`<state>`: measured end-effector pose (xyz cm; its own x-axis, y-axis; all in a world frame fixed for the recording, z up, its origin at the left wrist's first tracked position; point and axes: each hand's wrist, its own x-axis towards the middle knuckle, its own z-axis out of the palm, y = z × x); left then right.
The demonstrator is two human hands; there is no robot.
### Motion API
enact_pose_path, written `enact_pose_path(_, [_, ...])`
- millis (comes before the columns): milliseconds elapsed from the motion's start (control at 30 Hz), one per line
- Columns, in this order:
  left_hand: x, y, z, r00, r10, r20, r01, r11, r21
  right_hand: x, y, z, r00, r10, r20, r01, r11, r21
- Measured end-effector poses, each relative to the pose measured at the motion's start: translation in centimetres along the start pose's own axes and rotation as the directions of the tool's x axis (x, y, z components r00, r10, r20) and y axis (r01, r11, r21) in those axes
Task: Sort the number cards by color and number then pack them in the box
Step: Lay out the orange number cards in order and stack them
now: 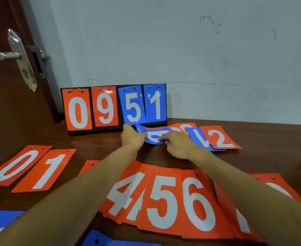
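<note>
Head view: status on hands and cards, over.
Left hand and right hand both gripping bent blue card. Orange row laid out. No box visible.

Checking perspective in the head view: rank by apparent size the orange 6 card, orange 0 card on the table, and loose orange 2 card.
1. orange 6 card
2. orange 0 card
3. orange 2 card
Nearness to the camera drives this; true sizes may match.

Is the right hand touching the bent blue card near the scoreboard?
Touching. The head view shows the right hand with its fingers pressed on the bent blue card.
</note>
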<state>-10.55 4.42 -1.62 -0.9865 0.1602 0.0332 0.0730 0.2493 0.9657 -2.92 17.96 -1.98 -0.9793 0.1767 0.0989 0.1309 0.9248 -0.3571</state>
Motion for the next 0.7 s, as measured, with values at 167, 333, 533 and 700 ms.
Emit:
enact_pose_path(167, [-0.4,1.1,-1.0,0.996,0.088,-0.007,-0.087,0.993,0.077,-1.3,-0.6,-0.7,1.0,-0.023,-0.001,0.023,0.998,0.066])
enact_pose_path(333, [-2.0,3.3,-4.1,0.982,0.19,0.01,-0.19,0.982,0.016,-3.2,-2.3,-3.0,0.971,-0.038,-0.236,0.065,0.992,0.109])
enact_pose_path(533, [-6.3,6.5,-8.0,0.943,0.277,0.185,-0.274,0.961,-0.043,-6.5,-5.0,-6.8,0.944,-0.026,-0.33,0.086,0.982,0.17])
enact_pose_path(700, [-10.6,8.8,-10.2,0.916,0.274,0.293,-0.218,0.953,-0.209,-9.5,-7.0,-8.8,0.98,0.09,-0.177,0.003,0.884,0.467])
